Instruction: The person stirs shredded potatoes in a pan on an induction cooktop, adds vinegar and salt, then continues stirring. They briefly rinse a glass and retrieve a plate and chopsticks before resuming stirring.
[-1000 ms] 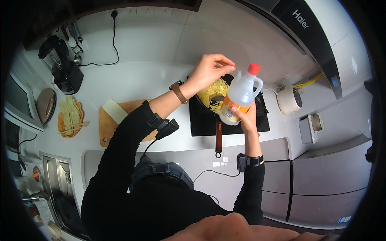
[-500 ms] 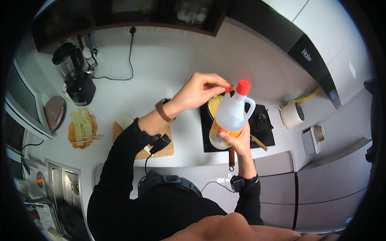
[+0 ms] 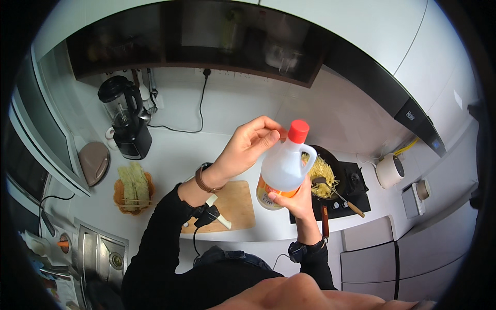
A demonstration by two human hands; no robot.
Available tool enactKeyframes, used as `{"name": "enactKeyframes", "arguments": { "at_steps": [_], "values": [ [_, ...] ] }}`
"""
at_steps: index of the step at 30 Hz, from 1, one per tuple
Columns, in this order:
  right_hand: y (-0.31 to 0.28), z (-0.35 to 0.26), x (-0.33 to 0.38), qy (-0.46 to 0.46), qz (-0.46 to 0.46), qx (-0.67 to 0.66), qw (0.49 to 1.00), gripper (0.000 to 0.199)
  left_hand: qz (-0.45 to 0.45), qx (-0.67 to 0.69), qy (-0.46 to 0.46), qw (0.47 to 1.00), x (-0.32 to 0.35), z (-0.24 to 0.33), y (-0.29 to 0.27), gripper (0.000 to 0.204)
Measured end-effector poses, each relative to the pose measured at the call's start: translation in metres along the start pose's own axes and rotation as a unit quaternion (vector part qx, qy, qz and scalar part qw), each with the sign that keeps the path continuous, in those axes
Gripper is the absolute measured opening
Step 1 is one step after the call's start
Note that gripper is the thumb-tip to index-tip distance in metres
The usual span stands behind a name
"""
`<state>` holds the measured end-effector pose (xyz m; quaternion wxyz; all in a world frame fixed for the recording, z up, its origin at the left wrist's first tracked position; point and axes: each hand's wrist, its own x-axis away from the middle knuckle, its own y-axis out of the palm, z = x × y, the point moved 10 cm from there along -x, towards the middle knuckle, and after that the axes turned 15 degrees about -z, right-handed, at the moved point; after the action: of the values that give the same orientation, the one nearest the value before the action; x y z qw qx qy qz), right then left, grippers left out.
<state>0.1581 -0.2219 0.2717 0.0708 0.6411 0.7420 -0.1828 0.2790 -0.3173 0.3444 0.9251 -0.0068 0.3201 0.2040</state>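
My right hand [image 3: 298, 200] is wrapped around the lower part of a translucent plastic bottle [image 3: 285, 166] with a red main cap, a side handle and an orange-yellow label. The bottle is upright, slightly tilted, above the counter. Thumb and fingers of my left hand [image 3: 251, 143] close on a small red spout cap [image 3: 282, 134] beside the main cap; the fingertips partly hide it. Behind the bottle, a dark wok [image 3: 332, 157] on the stove holds pale yellow shreds [image 3: 321, 173]. A spatula with a wooden handle [image 3: 355, 208] rests in the wok.
A wooden cutting board [image 3: 240, 204] lies under my left forearm. Farther left are a wicker basket [image 3: 120, 202] with green leafy food and chopsticks, a black blender [image 3: 132, 137] and a sink [image 3: 103, 258]. A range hood [image 3: 408, 111] hangs at upper right.
The view has shifted, so the counter sits lower in the picture. The bottle now appears left of the wok, exposing more of the shreds. Both hands keep their hold.
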Motion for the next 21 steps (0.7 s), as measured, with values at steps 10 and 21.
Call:
{"name": "enactKeyframes", "arguments": {
  "at_steps": [10, 21],
  "values": [
    [0.041, -0.018, -0.020, 0.004, -0.025, -0.014, 1.000, 0.100, 0.002, 0.012, 0.017, 1.000, 0.024, 0.045, -0.028, 0.024],
    [0.047, -0.034, -0.015, 0.002, -0.037, -0.020, 0.999, 0.097, -0.052, -0.005, 0.030, 0.998, 0.013, 0.053, -0.022, 0.028]
  ]
}}
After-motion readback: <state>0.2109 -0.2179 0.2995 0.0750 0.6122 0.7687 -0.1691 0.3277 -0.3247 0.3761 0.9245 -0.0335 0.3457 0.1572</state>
